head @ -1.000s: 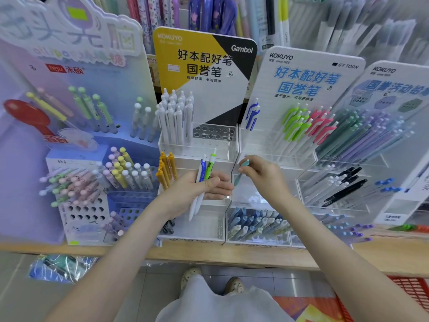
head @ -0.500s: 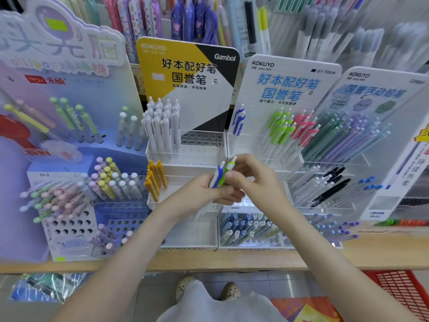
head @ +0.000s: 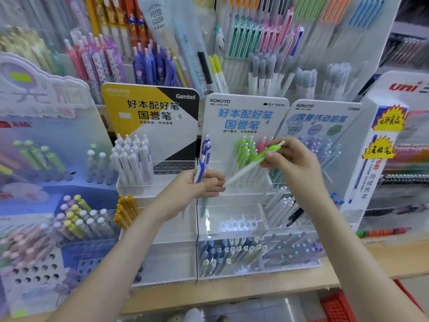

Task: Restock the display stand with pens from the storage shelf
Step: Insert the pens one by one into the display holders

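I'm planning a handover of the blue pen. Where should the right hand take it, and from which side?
Pinch the blue pen at its clip end, coming from above. That end stands upright, clear of the left hand, whose fingers wrap the barrel below. The right hand would first need to put down the green pen.

Green pen (head: 243, 172) in right hand (head: 293, 165)

Both forearms bare, reaching forward. Left hand (head: 204, 185) curled round blue pen (head: 199, 174). Right hand (head: 293, 160) higher, just beside left, fingertips pinching green pen (head: 243, 171) near top.
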`<action>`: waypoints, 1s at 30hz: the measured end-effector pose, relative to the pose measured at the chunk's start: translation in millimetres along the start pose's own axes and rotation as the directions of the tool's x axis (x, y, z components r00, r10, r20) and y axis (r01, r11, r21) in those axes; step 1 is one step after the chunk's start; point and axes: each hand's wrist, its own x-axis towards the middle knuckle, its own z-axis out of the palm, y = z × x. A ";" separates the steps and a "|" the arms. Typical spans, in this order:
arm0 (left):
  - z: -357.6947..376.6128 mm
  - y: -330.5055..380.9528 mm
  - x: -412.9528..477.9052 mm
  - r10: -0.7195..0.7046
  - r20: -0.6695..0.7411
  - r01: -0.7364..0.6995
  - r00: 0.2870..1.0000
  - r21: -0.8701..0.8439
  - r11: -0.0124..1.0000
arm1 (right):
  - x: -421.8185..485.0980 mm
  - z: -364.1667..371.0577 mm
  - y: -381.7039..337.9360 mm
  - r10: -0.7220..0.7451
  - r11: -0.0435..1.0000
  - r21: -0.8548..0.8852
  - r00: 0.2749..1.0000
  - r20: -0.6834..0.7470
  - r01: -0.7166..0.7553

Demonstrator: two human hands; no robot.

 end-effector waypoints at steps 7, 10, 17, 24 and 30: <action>-18.9 20.4 3.7 0.092 -0.071 -0.090 0.993 0.029 0.996 | 41.0 7.0 -24.5 -0.147 0.918 -0.351 0.980 0.132 0.185; -20.1 25.8 0.1 0.100 -0.066 -0.101 0.993 -0.007 0.995 | 54.5 18.5 -16.1 -0.148 0.800 -0.540 0.958 0.245 0.262; -22.4 21.8 -6.9 0.102 -0.080 -0.106 0.992 -0.053 0.993 | 71.4 23.4 2.8 -0.147 0.665 -0.666 0.933 0.329 0.339; -22.4 15.5 -4.8 0.077 -0.069 -0.083 0.995 -0.079 0.993 | 76.7 17.6 1.0 -0.117 0.583 -0.735 0.931 0.346 0.346; -20.8 16.2 1.0 0.068 -0.060 -0.074 0.996 -0.089 0.993 | 76.5 27.5 10.2 -0.017 0.531 -0.746 0.885 0.466 0.402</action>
